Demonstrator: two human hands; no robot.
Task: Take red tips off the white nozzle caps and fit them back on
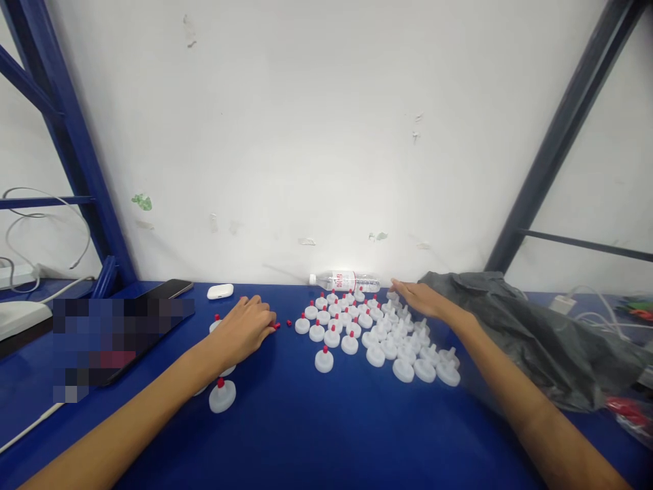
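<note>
My left hand [248,328] is closed, its fingers curled down at the table with a small red tip cap [276,326] at the fingertips. Another red tip cap [288,323] lies just right of it. Beneath and in front of this hand stand several white nozzle lids with red tips, one of them a capped lid [222,397] nearest me. My right hand [419,298] reaches to the back of the lid cluster, fingers together at a white nozzle lid [392,296]. Bare-tipped lids [403,369] fill the cluster's right side; red-tipped lids [333,337] fill its left.
A clear plastic bottle [344,280] lies against the wall behind the lids. A white earphone case [220,292] and a phone [176,289] lie at the back left. Dark grey plastic sheeting [541,340] covers the right side. Blue posts [86,150] rise at left.
</note>
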